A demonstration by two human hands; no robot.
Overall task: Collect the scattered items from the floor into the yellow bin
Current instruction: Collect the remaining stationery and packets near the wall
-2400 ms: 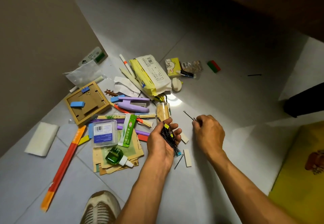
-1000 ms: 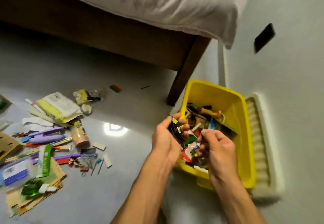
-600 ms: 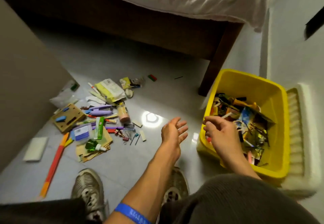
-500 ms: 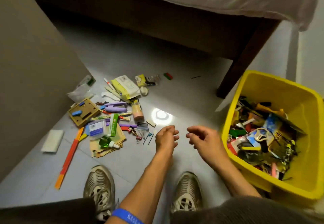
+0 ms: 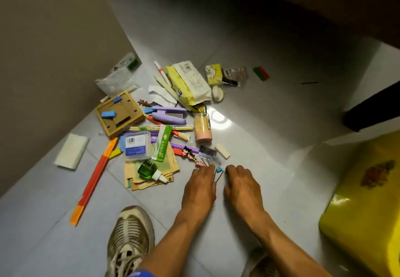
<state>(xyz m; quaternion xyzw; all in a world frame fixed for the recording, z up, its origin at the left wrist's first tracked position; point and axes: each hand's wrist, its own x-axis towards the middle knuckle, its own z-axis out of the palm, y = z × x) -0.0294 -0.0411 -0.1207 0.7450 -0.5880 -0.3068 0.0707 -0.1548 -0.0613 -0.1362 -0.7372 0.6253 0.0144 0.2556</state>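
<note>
My left hand [image 5: 200, 188] and my right hand [image 5: 242, 186] are down on the floor side by side. Their fingertips touch the tiles around a blue binder clip [image 5: 219, 170] and a black hairpin [image 5: 218, 177]. Nothing shows in either grip. A pink clip [image 5: 200, 164] lies at my left fingertips. Beyond lie a white block [image 5: 222, 151], a pink jar [image 5: 202, 128], a purple stapler [image 5: 168, 115], a green bottle [image 5: 149, 170] and a clear box [image 5: 136, 145]. The yellow bin [image 5: 350, 211] stands at the lower right, its inside hidden.
A beige wall [image 5: 43, 60] borders the pile on the left. Near it lie a wooden frame [image 5: 119, 114], an orange ruler [image 5: 93, 181] and a white sponge [image 5: 71, 154]. A dark bed leg [image 5: 372, 112] stands right. My shoe [image 5: 129, 240] is below the pile.
My left hand carried a bundle of black hairpins to the yellow bin and came away without it. Both hands have since come back down to the clips on the floor.
</note>
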